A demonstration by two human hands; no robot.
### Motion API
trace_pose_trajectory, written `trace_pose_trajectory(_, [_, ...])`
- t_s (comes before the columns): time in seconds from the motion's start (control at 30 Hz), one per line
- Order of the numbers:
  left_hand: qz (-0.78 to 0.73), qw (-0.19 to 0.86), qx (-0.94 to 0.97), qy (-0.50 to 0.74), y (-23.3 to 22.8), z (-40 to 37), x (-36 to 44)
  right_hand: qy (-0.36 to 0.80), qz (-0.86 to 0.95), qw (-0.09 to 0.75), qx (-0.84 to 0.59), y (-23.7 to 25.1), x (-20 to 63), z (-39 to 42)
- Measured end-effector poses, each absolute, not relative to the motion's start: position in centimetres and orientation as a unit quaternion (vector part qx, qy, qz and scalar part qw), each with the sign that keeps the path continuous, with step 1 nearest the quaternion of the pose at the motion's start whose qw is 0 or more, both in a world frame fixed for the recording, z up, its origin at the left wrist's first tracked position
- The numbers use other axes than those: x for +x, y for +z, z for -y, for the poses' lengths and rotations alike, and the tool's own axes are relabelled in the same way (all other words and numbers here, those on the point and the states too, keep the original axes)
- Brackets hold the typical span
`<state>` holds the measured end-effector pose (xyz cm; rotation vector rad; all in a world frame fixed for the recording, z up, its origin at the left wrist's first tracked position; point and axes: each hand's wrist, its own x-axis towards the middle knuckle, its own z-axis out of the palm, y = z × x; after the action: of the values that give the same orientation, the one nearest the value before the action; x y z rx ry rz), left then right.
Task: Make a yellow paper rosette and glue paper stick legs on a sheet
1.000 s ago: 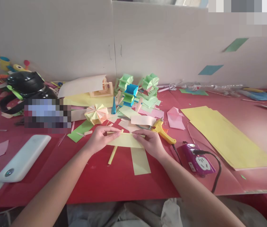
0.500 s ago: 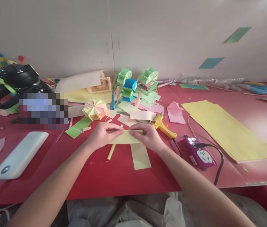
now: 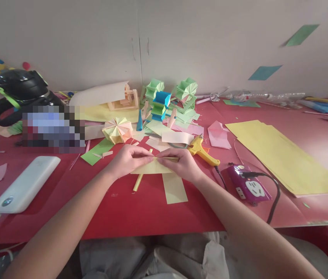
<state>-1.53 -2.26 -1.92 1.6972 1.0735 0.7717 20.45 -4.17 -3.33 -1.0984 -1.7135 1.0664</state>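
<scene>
Between both hands is a strip of pale yellow paper, its far edge curled over or rolled. My left hand pinches that edge with thumb and fingers, close to the middle. Right beside it my right hand pinches the same edge, the two thumbs nearly touching. Below the strip a thin rolled yellow paper tube lies on the table, partly covered by the strip. Another flat pale yellow paper piece lies under my right hand.
A yellow glue gun lies right of my hands, near a purple power socket with a black cord. Yellow sheets are stacked at right. Folded paper shapes stand behind. A white power bank and black bottle are at left.
The whole view has shifted slightly, so the table sits a little higher. My thumbs have come closer together on the strip's curled edge; both hands keep their hold.
</scene>
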Motion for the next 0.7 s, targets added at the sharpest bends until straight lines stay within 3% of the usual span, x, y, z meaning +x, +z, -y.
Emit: trace_pose_trajectory(0.7, [-0.462, 0.437, 0.731, 0.246, -1.5, 2.0, -3.0, 0.495, 0.645, 0.365, -0.453, -3.2, 20.8, 3.9])
